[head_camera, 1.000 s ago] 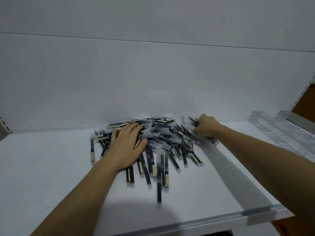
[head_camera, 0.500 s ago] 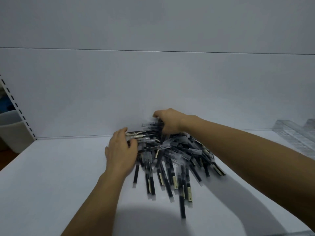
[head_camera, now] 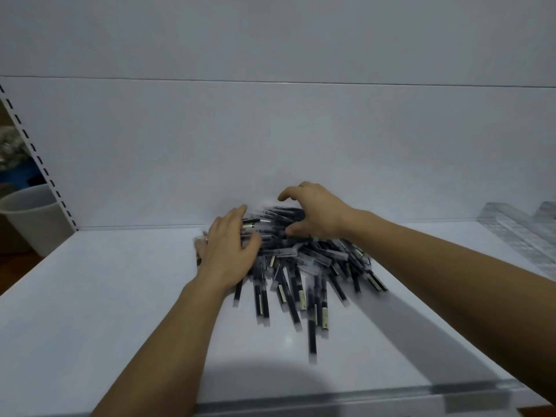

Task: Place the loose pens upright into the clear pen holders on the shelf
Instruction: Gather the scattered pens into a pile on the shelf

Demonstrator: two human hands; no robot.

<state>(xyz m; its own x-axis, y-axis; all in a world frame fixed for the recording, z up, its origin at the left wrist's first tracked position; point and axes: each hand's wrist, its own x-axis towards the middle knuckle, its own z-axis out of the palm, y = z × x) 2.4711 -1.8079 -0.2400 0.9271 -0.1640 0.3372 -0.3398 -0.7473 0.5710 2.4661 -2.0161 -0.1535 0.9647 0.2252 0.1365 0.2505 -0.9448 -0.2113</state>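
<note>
A heap of several dark pens with clear caps [head_camera: 304, 266] lies on the white shelf [head_camera: 105, 296], close to the back wall. My left hand [head_camera: 228, 245] rests flat on the heap's left side, fingers spread over the pens. My right hand [head_camera: 313, 215] hovers over the heap's far side with fingers curled and apart, nothing gripped. Clear pen holders [head_camera: 517, 233] lie at the shelf's far right, partly cut off by the frame edge.
A clear strip [head_camera: 361, 401] runs along the shelf's front edge. Beyond the slotted upright [head_camera: 39, 161] at the left stands a grey bin [head_camera: 33, 215]. The white back wall rises directly behind the pens.
My right hand swept from the heap's right end to its back and has now lifted open. My left hand slid to the heap's left side. The pens are bunched more tightly.
</note>
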